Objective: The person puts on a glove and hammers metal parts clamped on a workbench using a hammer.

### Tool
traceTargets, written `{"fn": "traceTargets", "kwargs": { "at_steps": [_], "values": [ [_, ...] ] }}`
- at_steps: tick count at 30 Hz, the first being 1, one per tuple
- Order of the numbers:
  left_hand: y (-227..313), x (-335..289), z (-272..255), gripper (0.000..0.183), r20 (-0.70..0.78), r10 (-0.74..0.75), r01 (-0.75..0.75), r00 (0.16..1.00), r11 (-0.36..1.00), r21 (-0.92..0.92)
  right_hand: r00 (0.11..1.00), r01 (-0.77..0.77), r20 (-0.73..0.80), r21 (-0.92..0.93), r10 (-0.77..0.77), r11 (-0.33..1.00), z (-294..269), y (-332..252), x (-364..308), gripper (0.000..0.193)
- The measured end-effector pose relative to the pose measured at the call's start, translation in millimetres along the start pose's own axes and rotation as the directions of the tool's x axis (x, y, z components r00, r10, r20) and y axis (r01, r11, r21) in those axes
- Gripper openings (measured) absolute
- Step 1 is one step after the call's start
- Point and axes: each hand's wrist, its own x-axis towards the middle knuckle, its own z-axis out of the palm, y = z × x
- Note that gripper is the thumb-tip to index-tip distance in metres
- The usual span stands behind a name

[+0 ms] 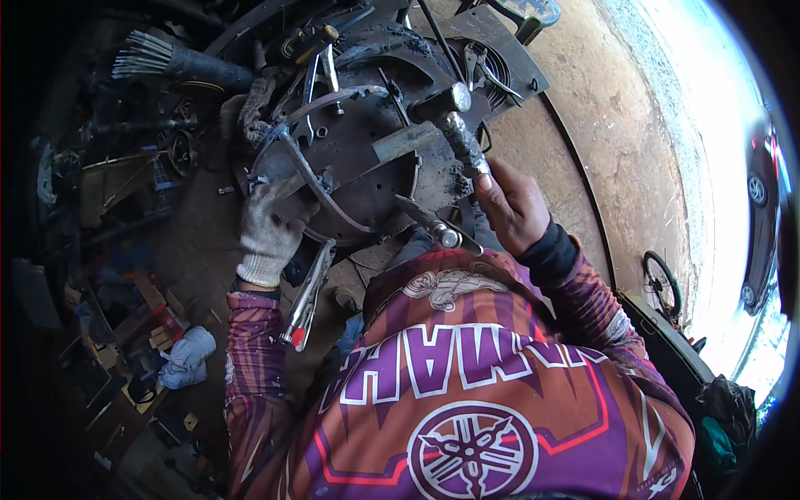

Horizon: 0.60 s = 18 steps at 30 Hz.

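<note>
A worker's bare right hand (pixel 514 206) closes firmly around the wrapped handle of a hammer (pixel 463 137), its head raised above a dark, round metal surface (pixel 379 198). The gloved left hand (pixel 273 223) is at the surface's left side, fingers curled at the near end of a flat metal bar (pixel 354 169); whether that grip has hold of the bar cannot be told. The bar lies across the surface, crossing a curved metal strip (pixel 307 172). Locking pliers (pixel 308 293) jut out just beside the glove, wrenches (pixel 321 87) lie beyond, and a bicycle (pixel 661 283) stands at right.
</note>
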Motion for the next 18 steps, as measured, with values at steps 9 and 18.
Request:
{"fn": "traceTargets", "kwargs": {
  "at_steps": [9, 18],
  "values": [
    [11, 9, -6, 0.045, 0.036, -0.033, 0.033, 0.999, 0.999, 0.015, 0.983, 0.125, -0.063, -0.455, -0.172, 0.882, 3, 13, -1, 0.041],
    [9, -6, -1, 0.040, 0.006, -0.079, 0.079, 0.997, 0.997, 0.007, 0.961, 0.215, -0.105, -0.291, -0.255, 0.932, -2, -47, -7, 0.040]
  ]
}}
